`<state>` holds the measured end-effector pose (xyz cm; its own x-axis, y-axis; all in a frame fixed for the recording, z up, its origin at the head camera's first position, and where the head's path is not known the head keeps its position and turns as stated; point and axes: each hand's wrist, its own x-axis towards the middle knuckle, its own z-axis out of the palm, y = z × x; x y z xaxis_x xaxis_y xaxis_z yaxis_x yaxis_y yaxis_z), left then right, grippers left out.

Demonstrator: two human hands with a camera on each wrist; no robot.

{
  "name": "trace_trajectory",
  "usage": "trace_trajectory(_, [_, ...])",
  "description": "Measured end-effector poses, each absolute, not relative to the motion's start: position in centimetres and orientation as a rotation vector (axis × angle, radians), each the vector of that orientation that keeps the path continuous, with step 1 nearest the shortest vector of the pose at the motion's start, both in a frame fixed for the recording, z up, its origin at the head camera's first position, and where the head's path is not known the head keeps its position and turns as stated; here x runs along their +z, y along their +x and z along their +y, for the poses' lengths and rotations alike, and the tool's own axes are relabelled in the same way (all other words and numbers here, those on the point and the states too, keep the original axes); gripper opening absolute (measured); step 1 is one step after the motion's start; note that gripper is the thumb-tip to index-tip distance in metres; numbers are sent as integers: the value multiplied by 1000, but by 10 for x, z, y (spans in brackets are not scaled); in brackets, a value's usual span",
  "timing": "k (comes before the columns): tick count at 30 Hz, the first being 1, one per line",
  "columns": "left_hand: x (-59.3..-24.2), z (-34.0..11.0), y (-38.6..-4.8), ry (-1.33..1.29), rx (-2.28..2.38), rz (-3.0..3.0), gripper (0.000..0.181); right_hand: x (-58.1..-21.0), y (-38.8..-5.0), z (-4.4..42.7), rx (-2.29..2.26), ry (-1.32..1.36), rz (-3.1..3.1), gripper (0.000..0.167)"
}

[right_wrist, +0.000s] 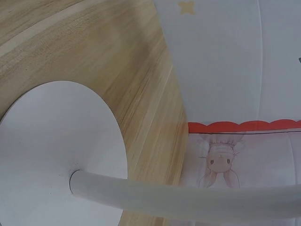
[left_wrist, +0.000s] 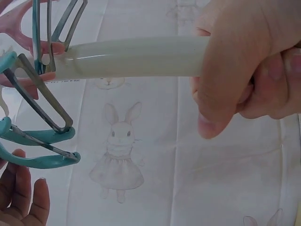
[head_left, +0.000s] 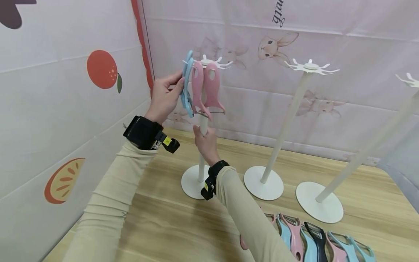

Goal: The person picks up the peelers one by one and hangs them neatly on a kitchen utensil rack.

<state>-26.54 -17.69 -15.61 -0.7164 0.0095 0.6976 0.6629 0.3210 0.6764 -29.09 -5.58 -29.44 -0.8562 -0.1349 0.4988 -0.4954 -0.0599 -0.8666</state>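
Note:
My left hand pinches a blue peeler at the left of a white stand's hooked top; two blue peelers overlap there. Beside them, two pink peelers hang from the hooks. Lower down, my right hand is wrapped round the pole. The left wrist view shows the right hand on the pole, and the left fingers by the blue peelers. Only the stand's base and pole show in the right wrist view, no hand.
Two more white stands, one with its base near the middle and one with its base farther right, stand on the wooden table. Several pink, blue and black peelers lie in a row at the front right. Printed cloth walls surround the table.

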Motion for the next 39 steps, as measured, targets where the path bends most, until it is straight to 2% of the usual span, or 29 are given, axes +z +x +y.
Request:
trace_trajectory(15, [-162, -171, -273, -608, -1480, -2018, 36, -296, -291, -53, 2062, 691, -1984, 44])
trace_trajectory(22, [-176, -173, -271, -654, -1451, -2021, 38, -272, -269, -49, 2070, 654, -2021, 41])
trace_trajectory(31, [-232, -187, -253, -548, -1311, -2092, 33, -272, -271, -49, 2100, 668, -1987, 42])
trace_trajectory(39, [-293, -192, -212, -674, -1161, -2054, 9, -273, -269, -49, 2059, 669, -1994, 42])
